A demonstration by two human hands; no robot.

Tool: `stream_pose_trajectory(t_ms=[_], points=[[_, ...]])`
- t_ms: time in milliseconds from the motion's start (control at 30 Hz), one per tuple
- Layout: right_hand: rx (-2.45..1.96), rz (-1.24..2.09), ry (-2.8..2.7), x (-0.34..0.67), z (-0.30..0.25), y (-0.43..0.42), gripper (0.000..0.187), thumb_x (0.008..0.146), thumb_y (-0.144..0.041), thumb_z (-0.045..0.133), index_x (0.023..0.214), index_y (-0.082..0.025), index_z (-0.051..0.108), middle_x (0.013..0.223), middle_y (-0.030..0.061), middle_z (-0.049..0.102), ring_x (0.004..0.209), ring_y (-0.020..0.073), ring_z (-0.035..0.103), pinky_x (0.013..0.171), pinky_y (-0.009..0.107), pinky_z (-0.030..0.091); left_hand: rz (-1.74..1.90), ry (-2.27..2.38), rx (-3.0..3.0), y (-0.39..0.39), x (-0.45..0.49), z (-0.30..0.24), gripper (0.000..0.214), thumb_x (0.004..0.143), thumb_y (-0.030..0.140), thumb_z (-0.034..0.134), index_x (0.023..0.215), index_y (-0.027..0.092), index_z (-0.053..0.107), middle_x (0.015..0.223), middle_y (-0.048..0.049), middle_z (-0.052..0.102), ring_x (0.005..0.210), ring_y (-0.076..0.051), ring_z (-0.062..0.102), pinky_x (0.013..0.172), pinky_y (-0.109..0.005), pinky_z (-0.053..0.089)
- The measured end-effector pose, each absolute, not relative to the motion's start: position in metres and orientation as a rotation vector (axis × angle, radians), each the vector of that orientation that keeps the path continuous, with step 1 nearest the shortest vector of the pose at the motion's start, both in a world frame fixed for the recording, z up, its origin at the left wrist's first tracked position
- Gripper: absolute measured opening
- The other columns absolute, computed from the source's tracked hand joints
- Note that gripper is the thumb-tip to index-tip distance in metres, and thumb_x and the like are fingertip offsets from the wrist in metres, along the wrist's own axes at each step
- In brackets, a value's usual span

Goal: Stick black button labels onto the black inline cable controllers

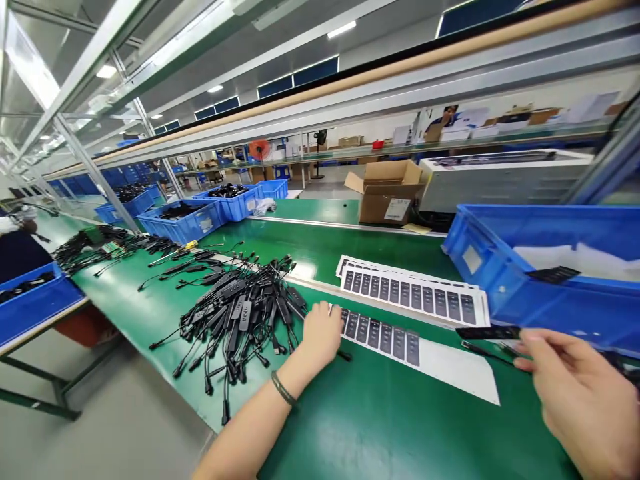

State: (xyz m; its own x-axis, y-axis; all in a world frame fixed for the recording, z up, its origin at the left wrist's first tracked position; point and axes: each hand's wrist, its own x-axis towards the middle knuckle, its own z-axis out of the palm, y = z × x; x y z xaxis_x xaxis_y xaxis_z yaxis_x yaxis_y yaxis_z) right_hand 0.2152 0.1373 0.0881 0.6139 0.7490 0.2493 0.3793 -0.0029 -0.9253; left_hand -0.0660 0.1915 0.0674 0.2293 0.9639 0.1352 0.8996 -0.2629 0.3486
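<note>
My left hand point(320, 333) rests knuckles up on the green bench point(370, 413), fingers curled at the left end of a white sticker sheet point(450, 367) with a row of dark labels. What its fingers hold, if anything, is hidden. A pile of black inline-switch cables point(240, 310) lies just left of it. My right hand point(580, 393) is at the lower right, fingers pinched on a thin black cable and switch point(487, 332) in front of a blue bin.
A second label sheet stack point(415, 290) lies beyond the first. A large blue bin point(550, 267) stands at right. A cardboard box point(387, 190) and more blue bins point(200, 217) sit farther back. A person's dark sleeve point(17, 250) shows at far left.
</note>
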Motion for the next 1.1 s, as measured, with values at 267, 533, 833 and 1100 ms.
stream_pose_trajectory(t_ms=[267, 533, 833, 1100], points=[[-1.567, 0.592, -0.990, 0.191, 0.068, 0.103, 0.033, 0.074, -0.060, 0.063, 0.084, -0.029, 0.059, 0.076, 0.0047, 0.060, 0.065, 0.0240, 0.057, 0.061, 0.042, 0.048, 0.900, 2.017, 1.809, 0.246, -0.120, 0.083, 0.036, 0.090, 0.035, 0.060, 0.120, 0.015, 0.057, 0.124, -0.0097, 0.057, 0.110, -0.025, 0.057, 0.093, -0.047, 0.049], [-1.363, 0.659, -0.970, 0.175, 0.060, 0.093, 0.034, 0.080, -0.054, 0.064, 0.092, -0.024, 0.056, 0.078, 0.0000, 0.060, 0.063, 0.0168, 0.059, 0.065, 0.033, 0.050, 1.231, 1.497, 1.416, 0.217, -0.091, 0.099, 0.034, 0.087, 0.035, 0.060, 0.110, 0.011, 0.058, 0.079, -0.0024, 0.058, 0.067, -0.012, 0.056, 0.061, -0.024, 0.047], [-1.193, 0.720, -0.997, 0.168, 0.068, 0.075, 0.019, 0.089, -0.042, 0.060, 0.097, -0.025, 0.054, 0.069, -0.0031, 0.054, 0.057, 0.0133, 0.054, 0.057, 0.027, 0.046, 0.911, 0.754, 0.892, 0.112, -0.013, 0.084, 0.039, 0.072, 0.030, 0.072, 0.106, 0.015, 0.060, 0.092, -0.0044, 0.063, 0.060, -0.006, 0.054, 0.054, -0.019, 0.039], [-1.276, 0.836, -1.072, 0.147, 0.089, 0.066, 0.024, 0.081, -0.043, 0.068, 0.087, -0.022, 0.057, 0.069, -0.0032, 0.051, 0.046, 0.0086, 0.048, 0.041, 0.021, 0.044, 0.596, 0.594, 0.866, 0.092, -0.009, 0.074, 0.065, 0.071, 0.022, 0.079, 0.131, 0.022, 0.055, 0.112, -0.0128, 0.066, 0.087, -0.023, 0.072, 0.074, -0.031, 0.055]])
